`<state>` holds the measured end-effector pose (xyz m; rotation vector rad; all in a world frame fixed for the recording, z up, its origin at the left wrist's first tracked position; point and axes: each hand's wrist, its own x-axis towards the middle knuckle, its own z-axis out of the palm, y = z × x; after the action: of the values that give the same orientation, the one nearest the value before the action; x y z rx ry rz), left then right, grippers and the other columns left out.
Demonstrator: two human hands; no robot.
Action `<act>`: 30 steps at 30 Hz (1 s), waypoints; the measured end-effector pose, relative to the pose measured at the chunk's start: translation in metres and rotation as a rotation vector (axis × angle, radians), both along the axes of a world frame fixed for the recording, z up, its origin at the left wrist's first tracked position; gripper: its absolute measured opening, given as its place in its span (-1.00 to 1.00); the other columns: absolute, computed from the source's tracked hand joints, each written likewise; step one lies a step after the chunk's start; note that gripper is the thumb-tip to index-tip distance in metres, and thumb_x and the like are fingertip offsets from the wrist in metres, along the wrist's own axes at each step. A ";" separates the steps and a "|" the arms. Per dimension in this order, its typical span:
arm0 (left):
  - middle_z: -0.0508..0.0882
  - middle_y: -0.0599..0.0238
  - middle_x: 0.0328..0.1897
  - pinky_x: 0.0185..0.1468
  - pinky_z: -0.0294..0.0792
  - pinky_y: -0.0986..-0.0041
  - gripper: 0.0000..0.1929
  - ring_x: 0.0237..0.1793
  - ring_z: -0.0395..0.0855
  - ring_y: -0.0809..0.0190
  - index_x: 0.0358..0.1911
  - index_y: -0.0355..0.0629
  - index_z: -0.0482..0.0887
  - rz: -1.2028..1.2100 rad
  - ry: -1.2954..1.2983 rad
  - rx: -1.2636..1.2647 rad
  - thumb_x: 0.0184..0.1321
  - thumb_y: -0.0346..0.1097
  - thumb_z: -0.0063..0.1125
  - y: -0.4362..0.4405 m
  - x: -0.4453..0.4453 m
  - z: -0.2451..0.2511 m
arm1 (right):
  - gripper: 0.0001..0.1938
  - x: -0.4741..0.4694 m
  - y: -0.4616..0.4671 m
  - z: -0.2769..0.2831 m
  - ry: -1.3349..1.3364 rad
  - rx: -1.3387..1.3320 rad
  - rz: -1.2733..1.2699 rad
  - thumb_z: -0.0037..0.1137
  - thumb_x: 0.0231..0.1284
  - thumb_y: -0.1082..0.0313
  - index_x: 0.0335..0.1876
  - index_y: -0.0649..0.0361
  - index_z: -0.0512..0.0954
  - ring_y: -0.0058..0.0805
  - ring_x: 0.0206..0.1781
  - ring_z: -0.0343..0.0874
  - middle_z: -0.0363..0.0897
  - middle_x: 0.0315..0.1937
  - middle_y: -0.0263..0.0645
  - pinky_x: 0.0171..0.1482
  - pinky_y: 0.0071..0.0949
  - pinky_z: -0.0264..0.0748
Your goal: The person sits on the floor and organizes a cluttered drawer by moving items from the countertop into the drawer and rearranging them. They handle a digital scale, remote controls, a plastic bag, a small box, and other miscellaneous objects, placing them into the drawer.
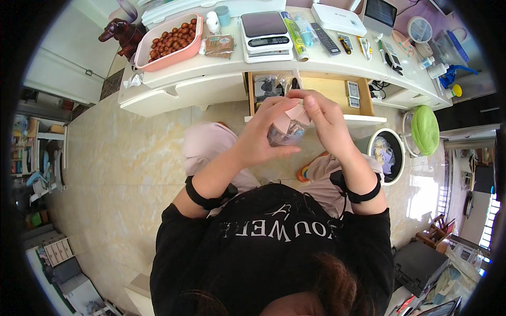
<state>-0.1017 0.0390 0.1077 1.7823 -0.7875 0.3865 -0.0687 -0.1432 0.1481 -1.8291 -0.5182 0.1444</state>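
A small pink box [294, 120], with a see-through or printed lower side, is held in front of my body above the floor. My left hand [257, 134] wraps its left side, thumb below and fingers over the top. On the other side, the fingers and thumb of my right hand [325, 116] rest on its top right edge. Just beyond both hands, a wooden drawer [322, 89] stands pulled out of the white desk. Clear-bagged dark items [270, 86] lie in its left part, and small flat cases [353, 94] lie at its right. The box's contents are blurred.
On the desk [221, 65] stand a pink basket [166, 59] of reddish-brown round fruit, a kitchen scale [267, 37], a remote control [325, 39] and a white router [340, 19]. A waste bin [399, 173] and a green-seated stool [425, 130] stand right of my legs.
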 end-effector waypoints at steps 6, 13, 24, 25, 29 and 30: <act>0.41 0.08 0.17 0.20 0.27 0.26 -0.17 0.17 0.39 -0.01 0.23 -0.08 0.29 0.017 -0.002 -0.086 -0.20 -0.27 0.50 0.007 0.003 -0.009 | -0.69 0.001 -0.008 0.001 0.024 0.212 -0.085 -0.19 0.42 0.35 0.14 0.34 0.42 -0.66 -0.36 0.41 0.58 -0.09 -0.23 -0.21 -0.65 0.40; 0.17 -0.09 0.38 0.28 0.19 0.26 -0.26 0.32 0.26 -0.01 0.23 -0.07 0.20 -0.023 0.143 -0.278 -0.01 -0.27 0.38 0.002 0.005 -0.019 | -0.43 0.002 -0.022 0.003 0.218 0.491 -0.113 -0.11 0.34 0.49 0.40 0.22 -0.03 -0.44 -0.19 0.65 0.56 -0.04 0.02 -0.09 -0.49 0.57; -0.02 -0.17 0.47 0.37 0.03 0.18 -0.45 0.47 -0.04 -0.11 0.22 -0.03 0.33 0.036 0.036 -0.048 0.15 -0.22 0.21 0.010 0.010 -0.020 | -0.84 0.015 -0.032 -0.002 0.473 0.580 -0.170 -0.20 0.42 0.33 -0.05 0.21 0.37 -0.28 -0.02 0.62 0.57 -0.04 -0.03 0.05 -0.42 0.54; -0.03 -0.16 0.47 0.37 0.03 0.18 -0.45 0.47 -0.03 -0.11 0.23 -0.03 0.33 0.024 0.005 -0.001 0.14 -0.22 0.21 0.011 0.011 -0.019 | -0.84 0.016 -0.031 -0.002 0.426 0.563 -0.182 -0.20 0.42 0.33 -0.06 0.21 0.39 -0.31 -0.02 0.61 0.57 -0.05 -0.05 0.05 -0.44 0.53; 0.01 -0.09 0.46 0.37 0.03 0.17 -0.41 0.44 0.02 -0.11 0.24 -0.01 0.34 0.022 0.030 -0.051 0.10 -0.22 0.25 0.010 0.010 -0.016 | -0.84 0.011 -0.026 0.004 0.206 0.462 -0.209 -0.08 0.38 0.35 -0.11 0.26 0.48 -0.48 -0.10 0.57 0.59 -0.15 -0.15 -0.01 -0.57 0.47; 0.03 -0.07 0.45 0.36 0.04 0.17 -0.39 0.43 0.04 -0.11 0.24 -0.01 0.35 0.025 0.059 -0.076 0.08 -0.21 0.27 0.008 0.008 -0.015 | -0.84 0.008 -0.025 0.006 0.150 0.436 -0.195 -0.06 0.36 0.36 -0.10 0.26 0.48 -0.50 -0.12 0.56 0.59 -0.17 -0.16 -0.03 -0.58 0.46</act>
<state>-0.0938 0.0472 0.0927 1.7264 -0.7011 0.3742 -0.0608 -0.1683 0.1544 -1.4191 -0.2388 0.0313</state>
